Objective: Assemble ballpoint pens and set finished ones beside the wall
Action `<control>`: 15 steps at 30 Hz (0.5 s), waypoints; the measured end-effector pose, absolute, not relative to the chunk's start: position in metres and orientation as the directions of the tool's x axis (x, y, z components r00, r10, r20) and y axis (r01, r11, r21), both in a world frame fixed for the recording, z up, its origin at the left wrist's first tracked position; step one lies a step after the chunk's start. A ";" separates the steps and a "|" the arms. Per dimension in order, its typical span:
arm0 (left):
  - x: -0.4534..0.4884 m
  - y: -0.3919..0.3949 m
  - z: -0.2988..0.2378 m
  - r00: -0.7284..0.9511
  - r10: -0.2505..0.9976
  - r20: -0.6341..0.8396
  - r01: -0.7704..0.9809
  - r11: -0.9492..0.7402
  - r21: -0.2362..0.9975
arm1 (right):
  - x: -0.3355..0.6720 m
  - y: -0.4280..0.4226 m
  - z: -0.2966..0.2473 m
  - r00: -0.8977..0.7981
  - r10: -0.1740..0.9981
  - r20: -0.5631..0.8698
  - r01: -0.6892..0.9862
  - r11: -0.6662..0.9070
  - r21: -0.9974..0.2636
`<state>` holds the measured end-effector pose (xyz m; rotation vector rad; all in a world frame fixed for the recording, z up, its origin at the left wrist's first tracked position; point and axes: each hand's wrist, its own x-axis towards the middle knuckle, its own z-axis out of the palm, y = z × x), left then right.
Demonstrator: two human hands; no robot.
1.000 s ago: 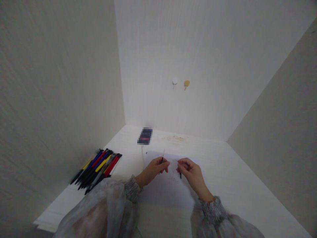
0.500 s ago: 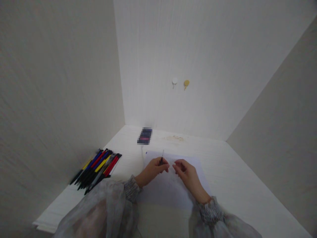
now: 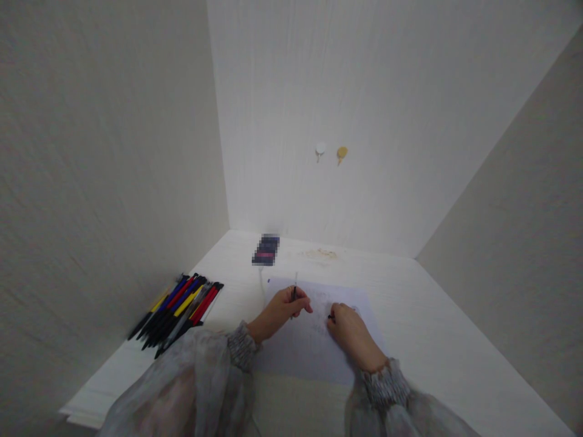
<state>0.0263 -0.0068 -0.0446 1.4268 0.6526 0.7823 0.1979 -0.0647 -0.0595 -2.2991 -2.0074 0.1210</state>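
Currently, left hand (image 3: 289, 308) grips a slim dark rod (image 3: 294, 292) btwn thumb & fingers, above the white sheet (image 3: 310, 358); pale end points up or away, exact tilt can't be told. Right hand (image 3: 350, 331) has fingers curled closed on a small dark piece (image 3: 331, 316); only part of it shows, so shape & grip depth are unconfirmed. Both held items are over the sheet, which lies on the counter (image 3: 432, 315); hands are near each other, not touching.

Handling notes (judgement):
1. Use a light, steady LH grip; a thin rod likely rolls or slips if squeezed off-centre.
2. Pinch the RH piece w/ fingertips only, so its end is visible & easy to steer.
3. Work low over the sheet; a dropped dark part is likely easier to spot on white.
4. Brace on the counter, if poss., to cut shake.
5. Mind the left sleeve (image 3: 218, 364): it's just beside the pens (image 3: 182, 309), & loose fabric could drag them out of order, esp. w/ wide arm moves
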 end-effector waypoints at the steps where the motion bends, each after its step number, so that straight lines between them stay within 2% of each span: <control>1: 0.027 -0.006 -0.046 0.605 0.794 0.058 -0.083 -0.010 0.996 | 0.198 -0.065 -0.060 0.131 0.991 0.000 0.985 -0.130 -0.112; 6: 0.026 -0.005 -0.048 0.634 0.772 0.040 -0.057 -0.005 0.998 | 0.194 -0.067 -0.058 0.080 0.995 0.056 0.995 -0.077 -0.062; 9: 0.026 -0.005 -0.047 0.642 0.766 0.027 -0.035 -0.006 0.999 | 0.193 -0.066 -0.055 0.057 0.992 0.111 0.991 -0.043 -0.128; 10: 0.026 -0.006 -0.046 0.646 0.763 0.028 -0.026 -0.014 1.000 | 0.194 -0.066 -0.053 0.052 0.988 0.147 0.979 -0.022 -0.201; 12: 0.025 -0.006 -0.045 0.655 0.755 0.033 -0.009 -0.036 0.999 | 0.195 -0.064 -0.048 0.079 0.967 0.242 0.903 0.034 -0.428; 15: 0.026 -0.007 -0.045 0.670 0.742 0.030 0.006 -0.046 0.999 | 0.194 -0.064 -0.040 0.189 0.927 0.324 0.569 0.166 -0.806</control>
